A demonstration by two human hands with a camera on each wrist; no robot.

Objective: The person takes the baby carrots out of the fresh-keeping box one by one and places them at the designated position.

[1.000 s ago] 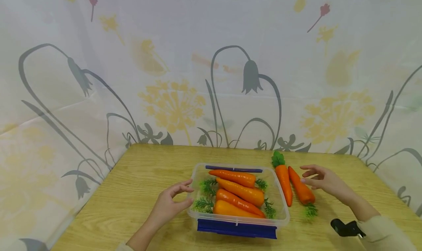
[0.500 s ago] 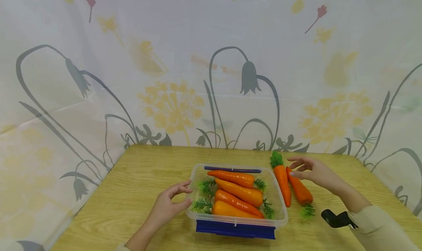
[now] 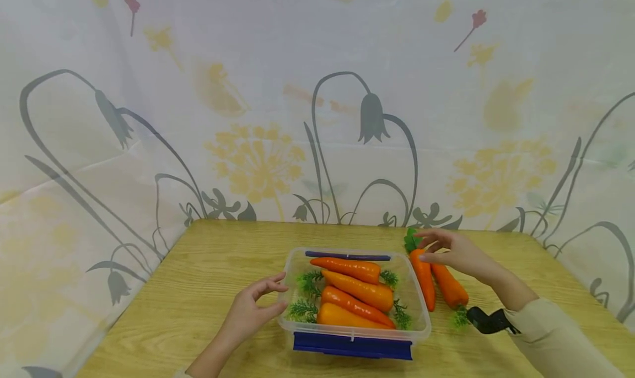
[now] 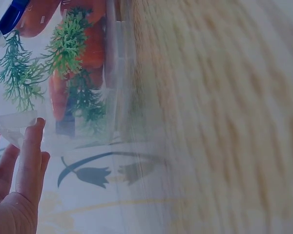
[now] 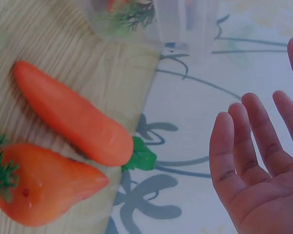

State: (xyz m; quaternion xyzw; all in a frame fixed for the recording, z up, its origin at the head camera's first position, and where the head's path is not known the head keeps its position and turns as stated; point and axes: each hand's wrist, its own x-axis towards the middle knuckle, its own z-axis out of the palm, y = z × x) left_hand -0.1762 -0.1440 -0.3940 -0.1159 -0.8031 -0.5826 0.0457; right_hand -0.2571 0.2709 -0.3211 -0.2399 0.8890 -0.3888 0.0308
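Evidently at the reaching stage. At right of centre in the head view, right hand (image 3: 456, 251) hovering above the thick end of a leaf-topped carrot (image 3: 423, 281), fingers apart and gently bent, holding nothing; in the right wrist view, clear of it. At lower centre-left, left hand (image 3: 253, 306) with fingers likewise loosely spread and holding nothing, close by the left wall of a clear container (image 3: 419, 318); contact impossible to tell. Just right of the first carrot, a feathery-topped carrot (image 3: 449, 287), lying the opposite way.

For a sound pick, probably best to lower fingertips to either side of the thick end, pinch firm root rather than greenery, and lift clear before moving sideways, so as not to drag the neighbour. Wise, too, to keep the left hand light, lest the container slide.

At lower centre, inside the container: four carrots (image 3: 362, 291), slanted side by side, with green sprigs at left and right; at its near side, a blue latch (image 3: 352, 345).

Across the lower frame, pale wooden table (image 3: 198, 290), visibly grained. Behind, filling the upper frame, light backdrop (image 3: 268, 47) printed with grey drooping bellflowers and yellow seed heads, creased at left.
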